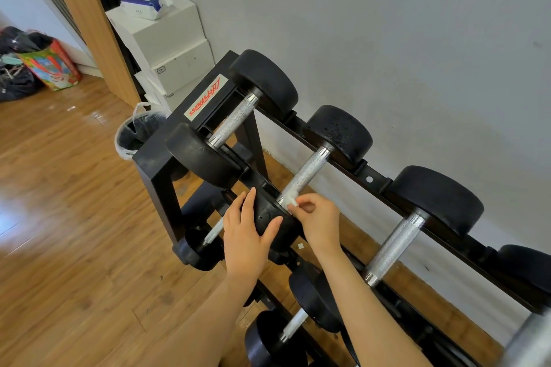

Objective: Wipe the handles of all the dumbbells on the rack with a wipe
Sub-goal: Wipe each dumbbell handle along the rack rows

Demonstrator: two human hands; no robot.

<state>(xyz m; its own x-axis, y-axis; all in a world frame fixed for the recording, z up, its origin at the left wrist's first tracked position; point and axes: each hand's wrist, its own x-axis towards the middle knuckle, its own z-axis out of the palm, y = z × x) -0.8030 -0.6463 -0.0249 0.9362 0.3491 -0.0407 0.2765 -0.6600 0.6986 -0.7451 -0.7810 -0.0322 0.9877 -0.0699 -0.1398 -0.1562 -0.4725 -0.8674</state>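
I see the black dumbbell rack (155, 170) standing on a wooden floor (59, 188) against a grey wall (387, 24), its end plate carrying a red-lettered label (205, 98). On its top tier lie three full dumbbells side by side: the first dumbbell (232, 122) nearest the rack's labelled end, the second dumbbell (310, 170) beside it, and the third dumbbell (399, 235) further right, each with black round heads and a knurled silver handle. Smaller dumbbells (298, 322) sit on the lower tier beneath my arms. Behind the rack's end are stacked white boxes (170, 48) with a pack of wipes (143, 4) on top, lid flipped up, and a lined waste bin (134, 134) stands on the floor just beside the rack. A colourful bag (50, 68) rests far off by the wall.

My left hand (247, 235) lies with straight fingers spread over the near head of the second dumbbell, pressing on it and grasping nothing. My right hand (319, 217) pinches a small white wipe (290, 199) between thumb and fingertips, and the wipe touches the near end of the second dumbbell's handle, right where it meets the head
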